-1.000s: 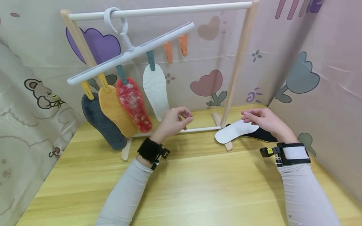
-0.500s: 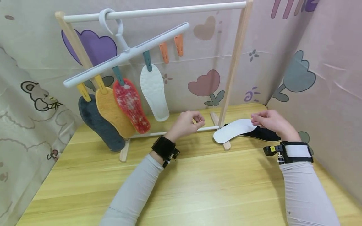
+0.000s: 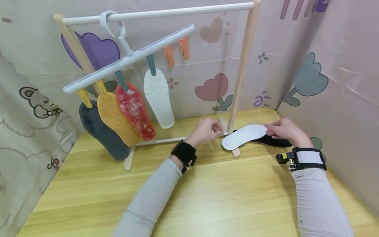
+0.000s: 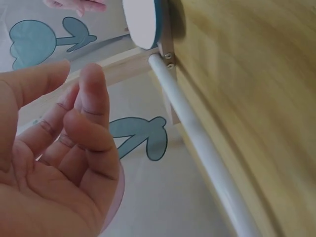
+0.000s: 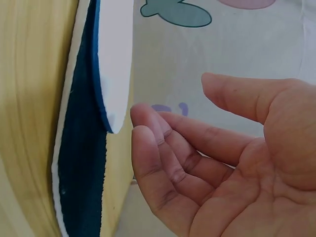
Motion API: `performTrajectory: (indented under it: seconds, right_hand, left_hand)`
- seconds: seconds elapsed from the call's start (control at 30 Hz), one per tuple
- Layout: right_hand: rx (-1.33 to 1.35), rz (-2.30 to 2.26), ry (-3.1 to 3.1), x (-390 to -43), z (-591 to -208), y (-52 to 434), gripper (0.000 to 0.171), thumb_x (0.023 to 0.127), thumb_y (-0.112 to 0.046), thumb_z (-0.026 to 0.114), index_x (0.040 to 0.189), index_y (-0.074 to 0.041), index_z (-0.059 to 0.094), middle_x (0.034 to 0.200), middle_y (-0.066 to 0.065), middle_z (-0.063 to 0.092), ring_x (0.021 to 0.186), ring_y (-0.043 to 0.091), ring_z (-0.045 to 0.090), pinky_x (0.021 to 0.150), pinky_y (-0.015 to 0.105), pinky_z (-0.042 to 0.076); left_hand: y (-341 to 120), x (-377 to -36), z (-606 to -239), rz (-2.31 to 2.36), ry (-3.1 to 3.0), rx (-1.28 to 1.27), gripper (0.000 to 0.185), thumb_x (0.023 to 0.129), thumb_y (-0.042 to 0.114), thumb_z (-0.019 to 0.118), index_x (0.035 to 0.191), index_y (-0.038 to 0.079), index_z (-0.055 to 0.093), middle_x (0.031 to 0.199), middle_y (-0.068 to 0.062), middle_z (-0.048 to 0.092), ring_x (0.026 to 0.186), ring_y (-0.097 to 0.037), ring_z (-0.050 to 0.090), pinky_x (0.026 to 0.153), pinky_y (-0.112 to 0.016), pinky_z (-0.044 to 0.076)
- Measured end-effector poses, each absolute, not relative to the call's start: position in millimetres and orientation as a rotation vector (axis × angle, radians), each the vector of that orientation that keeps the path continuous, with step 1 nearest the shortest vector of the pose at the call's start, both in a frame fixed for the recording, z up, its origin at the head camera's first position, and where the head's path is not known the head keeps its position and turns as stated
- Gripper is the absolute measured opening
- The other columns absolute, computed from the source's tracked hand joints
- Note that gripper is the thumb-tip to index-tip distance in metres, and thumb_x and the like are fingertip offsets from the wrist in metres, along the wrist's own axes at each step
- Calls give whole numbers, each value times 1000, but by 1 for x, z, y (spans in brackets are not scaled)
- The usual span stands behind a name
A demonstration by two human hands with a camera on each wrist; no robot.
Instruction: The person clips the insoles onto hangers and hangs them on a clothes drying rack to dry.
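A white insole (image 3: 242,136) lies on top of a dark insole (image 3: 275,142), across the wooden foot of the drying rack (image 3: 235,152). My right hand (image 3: 270,130) is at the white insole's right end, fingertips touching it. In the right wrist view the right hand (image 5: 173,108) is relaxed with nothing pinched, just beside the white insole (image 5: 116,59) and the dark insole (image 5: 81,163). My left hand (image 3: 217,130) hovers by the rack's lower white bar (image 3: 160,141), close to the insole's left end. In the left wrist view the left hand (image 4: 74,84) hangs loosely curled and empty.
A white clip hanger (image 3: 130,57) hangs tilted from the rack's top bar. It carries a dark grey insole (image 3: 100,131), a yellow one (image 3: 116,120), a red one (image 3: 134,112) and a white one (image 3: 158,97). Two orange clips (image 3: 168,56) are bare. Printed curtains wall in the wooden table (image 3: 207,197).
My left hand has moved right and down to the rack's foot, near the white insole. My right hand has lowered slightly at the insole's right end.
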State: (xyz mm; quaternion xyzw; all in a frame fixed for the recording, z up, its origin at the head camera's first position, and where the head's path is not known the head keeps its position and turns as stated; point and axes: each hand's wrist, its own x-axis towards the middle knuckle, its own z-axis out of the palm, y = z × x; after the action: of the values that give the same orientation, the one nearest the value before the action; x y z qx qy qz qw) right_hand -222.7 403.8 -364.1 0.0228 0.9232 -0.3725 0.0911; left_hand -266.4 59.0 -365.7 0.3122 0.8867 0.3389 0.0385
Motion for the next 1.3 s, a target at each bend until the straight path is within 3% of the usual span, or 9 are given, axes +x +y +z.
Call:
performTrajectory:
  seconds: [0.2,0.33,0.43,0.57,0.67,0.73,0.83,0.97,1.3]
  right_hand:
    - [136,-1110,2711,-227,-372,409,66,115,-36,49,140,25,50,110,23,76,90,10,71,76,19,61]
    - [139,-1080,2706,-229,-378,411,65,115,-34,49,139,27,50,103,18,77,86,10,70,74,20,61]
    - [123,-1018,2727,-230,-381,412,66,116,-34,47,141,27,48,111,29,77,96,26,76,83,30,63]
    - [121,-923,2761,-230,-382,411,69,116,-39,44,144,25,47,123,32,74,120,52,68,102,58,57]
    - [131,-872,2783,-230,-383,411,70,115,-41,44,144,22,50,122,29,76,120,57,66,106,68,50]
    - [140,-855,2799,-231,-384,410,68,115,-42,45,142,20,54,118,27,78,114,54,68,101,65,52]
    - [149,-865,2819,-232,-385,409,65,114,-40,48,138,19,58,108,23,80,105,43,70,89,48,57]
    - [151,-918,2823,-233,-386,406,62,113,-36,52,134,21,60,97,19,79,99,34,71,75,28,55]
    - [177,-967,2822,-235,-394,405,61,113,-33,52,137,23,55,100,22,77,100,34,72,80,34,62]
  left_hand:
    - [67,-269,-373,949,2778,908,11,99,23,79,95,14,76,90,0,74,74,-8,62,72,-21,47]
    - [73,-272,-380,948,2756,872,11,100,22,78,95,13,76,90,0,73,75,-9,64,72,-21,49]
    - [77,-274,-384,930,2753,869,13,100,23,77,96,11,76,89,1,73,73,-8,64,71,-20,48]
    - [82,-275,-387,903,2751,865,15,101,24,77,97,10,76,90,1,74,69,-6,63,69,-18,47]
    - [86,-276,-389,901,2736,842,15,102,24,76,98,9,76,89,1,74,62,-7,65,67,-17,47]
    - [88,-277,-391,902,2728,831,15,102,23,76,97,9,76,87,1,73,60,-8,67,65,-17,47]
    - [91,-278,-393,913,2712,826,15,102,22,76,96,8,75,84,1,72,59,-12,70,62,-17,47]
    - [95,-280,-397,918,2700,828,13,100,20,78,95,9,75,81,2,70,58,-11,70,62,-16,47]
    - [102,-278,-402,928,2658,810,11,99,16,79,96,8,73,78,4,67,55,-12,69,54,-15,48]
